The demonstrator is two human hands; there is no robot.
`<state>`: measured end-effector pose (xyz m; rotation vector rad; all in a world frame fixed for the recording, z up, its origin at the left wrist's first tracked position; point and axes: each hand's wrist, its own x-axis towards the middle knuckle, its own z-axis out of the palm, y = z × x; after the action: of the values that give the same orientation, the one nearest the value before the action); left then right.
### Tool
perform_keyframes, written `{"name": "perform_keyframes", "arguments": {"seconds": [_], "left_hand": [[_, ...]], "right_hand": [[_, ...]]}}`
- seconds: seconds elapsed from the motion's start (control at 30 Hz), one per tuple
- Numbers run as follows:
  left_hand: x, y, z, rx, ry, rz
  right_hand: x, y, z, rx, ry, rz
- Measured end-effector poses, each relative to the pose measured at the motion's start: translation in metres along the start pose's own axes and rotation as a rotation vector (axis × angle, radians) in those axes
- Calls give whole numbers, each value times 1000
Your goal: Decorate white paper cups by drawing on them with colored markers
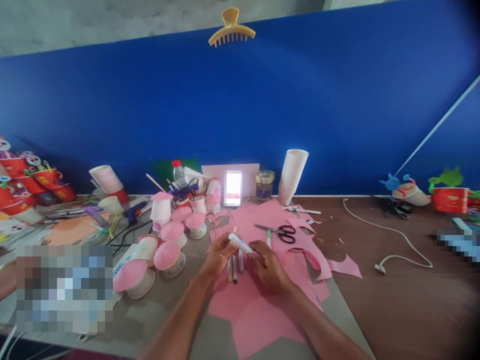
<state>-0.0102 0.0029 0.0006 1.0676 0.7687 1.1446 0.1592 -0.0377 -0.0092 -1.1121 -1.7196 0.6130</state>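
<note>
A white marker [241, 243] is held slantwise over the pink paper [258, 320]. My left hand [218, 257] pinches its upper left end, and my right hand [269, 267] has its fingers closed at the lower right end. Below and between the hands, several more markers [235, 272] lie side by side on the paper. Just beyond my right hand are a green-tipped marker [268, 237] and black-handled scissors [285, 234], both resting on pink sheets.
Paper cups with pink cone tops [168, 256] crowd the left. At the back stand a lit phone [233, 188], a glass jar [265, 185] and a tall stack of white cups [293, 175]. A white cable [397, 232] runs across the brown tabletop at right. Someone's arm [8, 280] shows far left.
</note>
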Motion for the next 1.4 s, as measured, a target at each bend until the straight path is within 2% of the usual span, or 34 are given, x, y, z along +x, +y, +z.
{"name": "perform_keyframes", "arguments": {"seconds": [0.13, 0.33, 0.5, 0.7, 0.83, 0.9, 1.07, 1.23, 1.4], "left_hand": [[0, 1, 0, 40, -9, 5], [-1, -1, 0, 58, -4, 6], [-2, -4, 1, 70, 11, 23], [-2, -3, 1, 121, -4, 44], [-3, 0, 5, 157, 0, 46], [-3, 2, 5, 160, -6, 49], [-3, 3, 4, 162, -5, 44], [-4, 1, 7, 164, -7, 47], [-5, 2, 9, 156, -6, 46]], "right_hand": [[-1, 2, 0, -102, 144, 20], [0, 2, -2, -84, 7, -61], [-2, 3, -2, -175, 138, -46], [2, 5, -6, -74, -32, -77], [-1, 9, -1, -210, 80, -48], [-2, 12, -1, -224, 111, -79], [1, 12, -4, -138, 19, -150], [0, 9, -5, -221, 63, -123], [-2, 10, -4, -222, 27, -171]]}}
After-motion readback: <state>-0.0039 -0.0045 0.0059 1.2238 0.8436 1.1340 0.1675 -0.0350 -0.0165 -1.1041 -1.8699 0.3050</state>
